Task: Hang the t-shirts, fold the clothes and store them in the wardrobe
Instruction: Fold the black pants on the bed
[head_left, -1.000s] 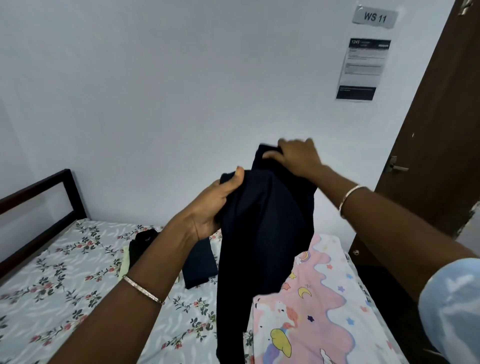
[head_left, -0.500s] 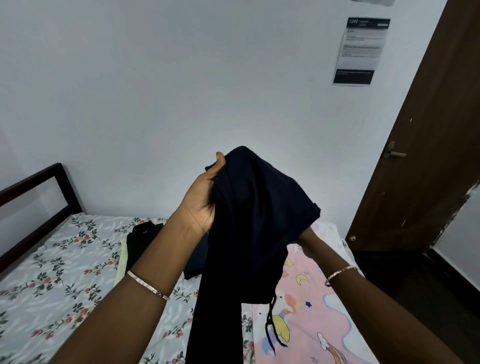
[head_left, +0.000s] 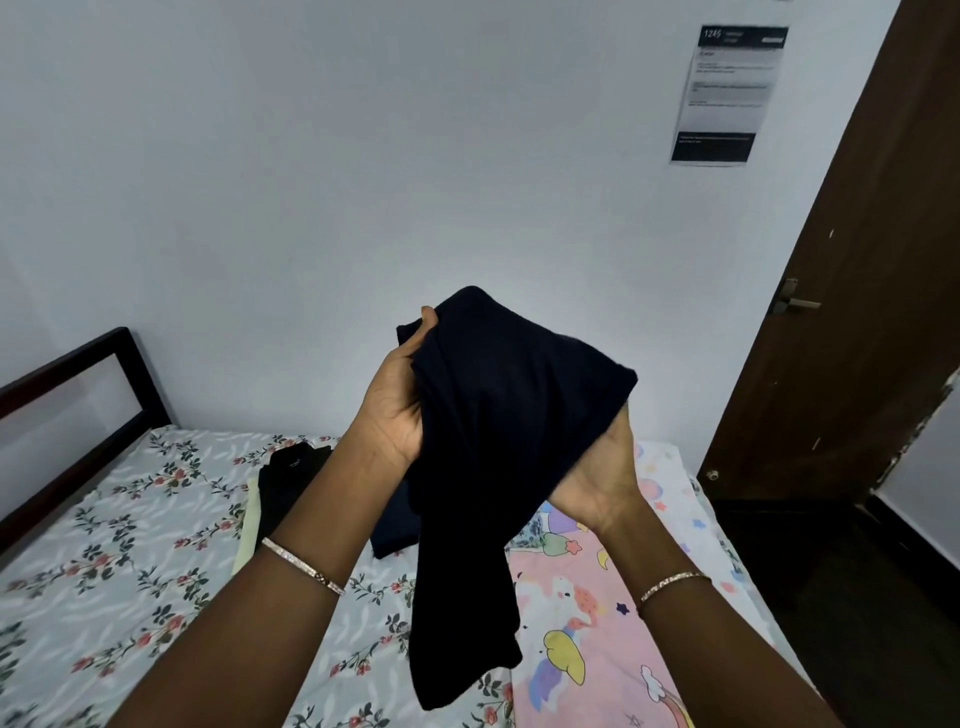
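The navy garment (head_left: 498, 431) hangs in the air above the bed (head_left: 130, 545), bunched at the top between 2 hands, with 1 long tail dropping toward the bed's near edge. The left hand (head_left: 395, 410) is clamped on the upper fold: the thumb presses over the front of the cloth and the fingers are hidden behind it. The right hand (head_left: 597, 467) lies palm up under the other side of the bundle. Its fingers are buried in the fabric, so I cannot tell whether they pinch it or only carry it.

The cloth looks thin, soft and light. It sags wherever it is unsupported and keeps no shape of its own, so it will likely slide and unfold if held at 1 point only. It is not fragile, and a firm pinch should do no harm. The best hold is probably at 2 matching corners or along a hem or waistband, which are hidden in the bundle, with the piece spread flat on the bed before folding.

Dark clothes (head_left: 291, 467) lie on the bed toward its far end, and a pink cartoon sheet (head_left: 587, 639) covers the bed's right side.
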